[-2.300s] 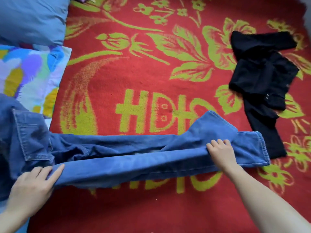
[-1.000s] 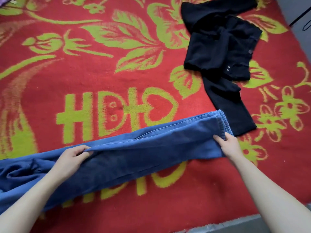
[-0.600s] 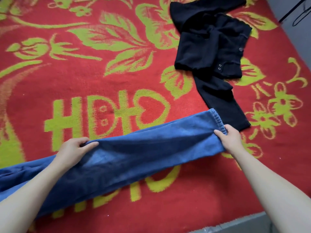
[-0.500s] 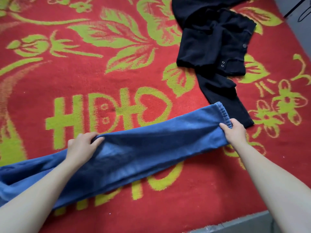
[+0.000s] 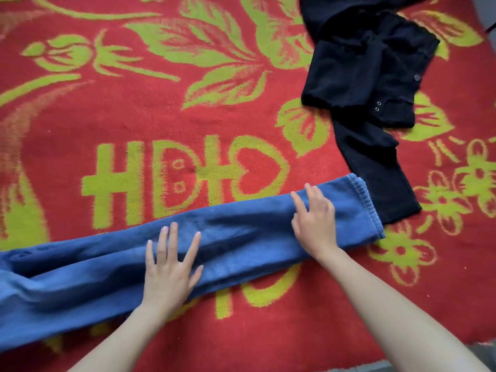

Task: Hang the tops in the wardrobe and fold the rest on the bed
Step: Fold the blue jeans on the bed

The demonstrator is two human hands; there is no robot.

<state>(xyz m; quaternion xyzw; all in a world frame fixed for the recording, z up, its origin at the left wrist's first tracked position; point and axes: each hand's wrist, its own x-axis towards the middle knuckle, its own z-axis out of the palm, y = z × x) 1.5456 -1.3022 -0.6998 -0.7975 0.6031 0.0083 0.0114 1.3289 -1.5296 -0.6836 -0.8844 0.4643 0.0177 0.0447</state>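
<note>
I am pressing both flat, spread hands on the jeans (image 5: 241, 237) lying across the blanket (image 5: 134, 103): left hand (image 5: 170, 269) mid-leg, right hand (image 5: 314, 221) near the hem. Beyond my right hand, black trousers (image 5: 362, 76), perhaps, are lying crumpled.

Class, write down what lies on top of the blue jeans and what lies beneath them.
On top: the left hand and right hand, pressing flat. Beneath the jeans: the red-and-green blanket, its pattern partly covered there.
</note>
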